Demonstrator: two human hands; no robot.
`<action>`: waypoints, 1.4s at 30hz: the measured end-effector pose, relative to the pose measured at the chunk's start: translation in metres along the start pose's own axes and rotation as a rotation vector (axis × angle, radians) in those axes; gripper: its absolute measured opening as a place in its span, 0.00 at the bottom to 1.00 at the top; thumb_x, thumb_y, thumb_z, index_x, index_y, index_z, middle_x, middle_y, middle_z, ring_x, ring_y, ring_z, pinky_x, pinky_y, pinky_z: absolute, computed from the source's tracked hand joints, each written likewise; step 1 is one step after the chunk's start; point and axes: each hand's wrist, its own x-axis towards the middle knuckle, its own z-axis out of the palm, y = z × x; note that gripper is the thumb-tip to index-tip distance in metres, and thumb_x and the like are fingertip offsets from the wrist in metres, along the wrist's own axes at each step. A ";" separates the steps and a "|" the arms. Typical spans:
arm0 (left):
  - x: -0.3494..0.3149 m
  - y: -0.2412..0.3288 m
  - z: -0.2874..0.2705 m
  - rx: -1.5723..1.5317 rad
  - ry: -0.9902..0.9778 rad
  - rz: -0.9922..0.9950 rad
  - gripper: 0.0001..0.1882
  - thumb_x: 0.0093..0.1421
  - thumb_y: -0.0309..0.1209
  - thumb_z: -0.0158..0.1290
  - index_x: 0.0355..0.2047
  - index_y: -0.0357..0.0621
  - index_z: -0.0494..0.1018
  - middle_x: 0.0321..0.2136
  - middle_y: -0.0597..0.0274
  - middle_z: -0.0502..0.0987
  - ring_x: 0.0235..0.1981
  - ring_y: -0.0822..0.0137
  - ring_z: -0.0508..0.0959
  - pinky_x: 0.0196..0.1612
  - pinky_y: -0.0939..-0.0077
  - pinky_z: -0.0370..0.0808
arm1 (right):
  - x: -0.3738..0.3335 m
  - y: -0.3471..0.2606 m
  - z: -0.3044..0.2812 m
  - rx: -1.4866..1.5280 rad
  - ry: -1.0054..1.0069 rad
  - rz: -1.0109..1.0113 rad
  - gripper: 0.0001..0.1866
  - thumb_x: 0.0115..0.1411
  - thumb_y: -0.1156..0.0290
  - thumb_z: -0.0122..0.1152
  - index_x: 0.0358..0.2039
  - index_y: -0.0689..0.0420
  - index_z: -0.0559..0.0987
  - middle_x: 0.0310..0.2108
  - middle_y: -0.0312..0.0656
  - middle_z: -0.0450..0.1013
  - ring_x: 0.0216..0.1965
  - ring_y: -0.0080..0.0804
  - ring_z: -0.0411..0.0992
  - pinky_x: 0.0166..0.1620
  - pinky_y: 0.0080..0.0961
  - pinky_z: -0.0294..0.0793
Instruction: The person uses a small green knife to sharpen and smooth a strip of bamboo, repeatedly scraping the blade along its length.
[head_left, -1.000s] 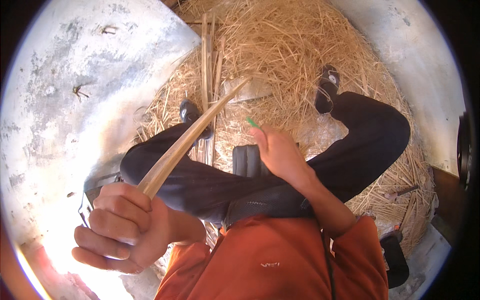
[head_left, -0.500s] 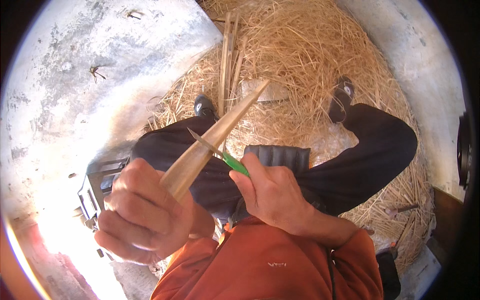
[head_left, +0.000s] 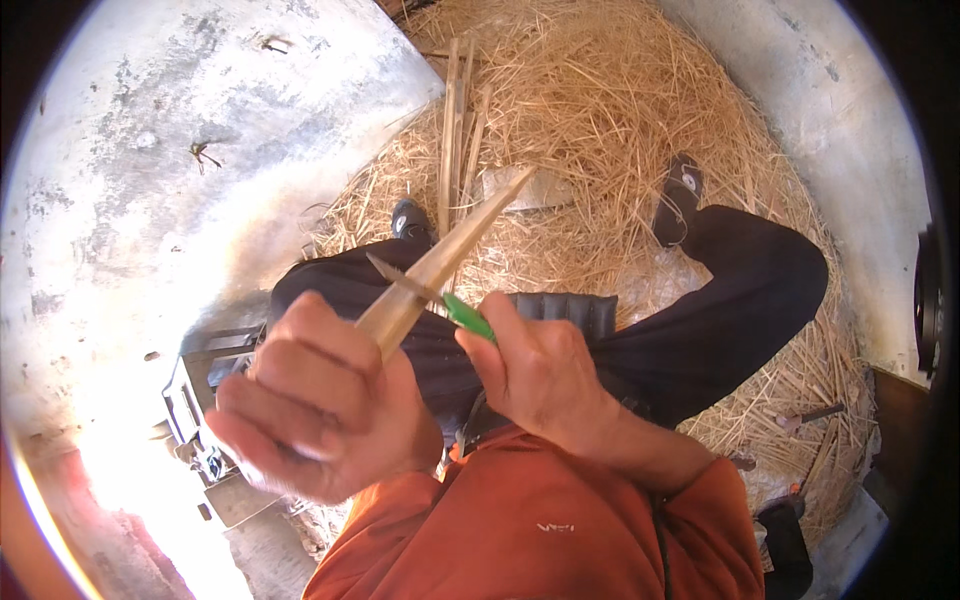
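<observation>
A tapered strip of pale wood or bamboo (head_left: 452, 252) slants up and away from my left hand (head_left: 315, 410), whose fingers are wrapped round its wide end. Its narrow point lies over the floor between my feet. My right hand (head_left: 548, 378) grips a knife (head_left: 468, 317) by its green handle, thumb and fingers closed on it. The knife's thin blade crosses the strip around mid-length, its tip sticking out past the strip's left edge. Part of the strip's wide end is hidden inside my left fist.
Straw-like shavings (head_left: 600, 90) cover the floor around my feet. Several long strips (head_left: 452, 140) lie ahead near a pale block (head_left: 545, 190). A pale, stained slab (head_left: 250, 90) is at the left, above a metal-framed object (head_left: 190, 400). A small hammer-like tool (head_left: 810, 415) lies at the right.
My left hand has shifted right and slightly up, rotating a little as it holds the strip. The knife has moved slightly up and left, its blade still across the strip.
</observation>
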 end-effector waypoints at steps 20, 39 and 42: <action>0.003 0.000 0.021 0.042 0.148 0.064 0.18 0.63 0.27 0.34 0.14 0.52 0.51 0.07 0.71 0.46 0.09 0.78 0.47 0.13 0.85 0.46 | 0.001 -0.005 -0.010 -0.136 0.006 0.107 0.10 0.63 0.66 0.51 0.31 0.60 0.66 0.12 0.54 0.66 0.16 0.55 0.69 0.19 0.46 0.65; 0.001 -0.003 0.011 0.054 0.043 0.080 0.15 0.60 0.23 0.35 0.16 0.51 0.52 0.10 0.72 0.47 0.11 0.78 0.48 0.18 0.82 0.49 | -0.002 -0.011 -0.026 0.129 -0.078 0.064 0.13 0.63 0.62 0.51 0.30 0.59 0.65 0.11 0.50 0.67 0.14 0.51 0.69 0.16 0.45 0.66; -0.002 -0.001 0.004 0.077 0.026 0.064 0.15 0.60 0.23 0.36 0.17 0.51 0.52 0.11 0.72 0.47 0.11 0.78 0.48 0.19 0.82 0.50 | -0.005 -0.012 -0.024 0.038 -0.083 0.021 0.13 0.63 0.61 0.52 0.29 0.58 0.66 0.11 0.48 0.67 0.13 0.49 0.69 0.16 0.43 0.65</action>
